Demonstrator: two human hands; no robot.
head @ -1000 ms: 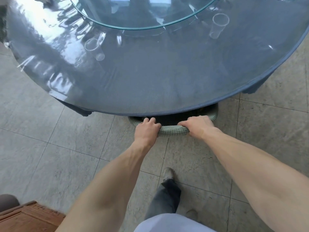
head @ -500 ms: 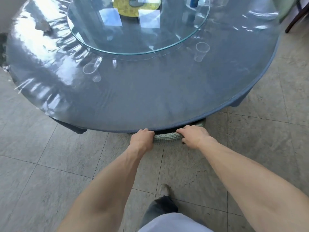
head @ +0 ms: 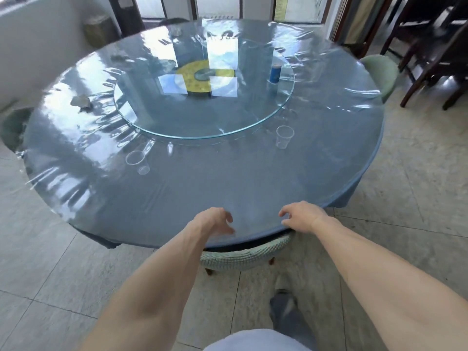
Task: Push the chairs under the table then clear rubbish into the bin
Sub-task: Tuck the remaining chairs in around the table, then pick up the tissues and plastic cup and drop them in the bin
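Note:
A green woven chair (head: 243,257) is tucked under the near edge of the round table (head: 177,198), only its backrest showing. My left hand (head: 212,221) and my right hand (head: 301,216) hover over the table edge above it, fingers apart, holding nothing. On the table lie a tipped clear plastic cup (head: 138,162), an upright clear cup (head: 284,136), a blue can (head: 274,73) on the glass turntable (head: 157,127), and crumpled paper (head: 81,102) at the left.
Another green chair (head: 379,72) stands at the table's far right, and one (head: 12,130) at the left edge. Dark wooden chairs (head: 430,46) stand at the far right. A woven bin (head: 97,30) sits by the back wall. Tiled floor surrounds the table.
Both hands have let go of the chair's backrest and risen over the table edge. The chair has gone further under the table, and my view has lifted to take in the whole table.

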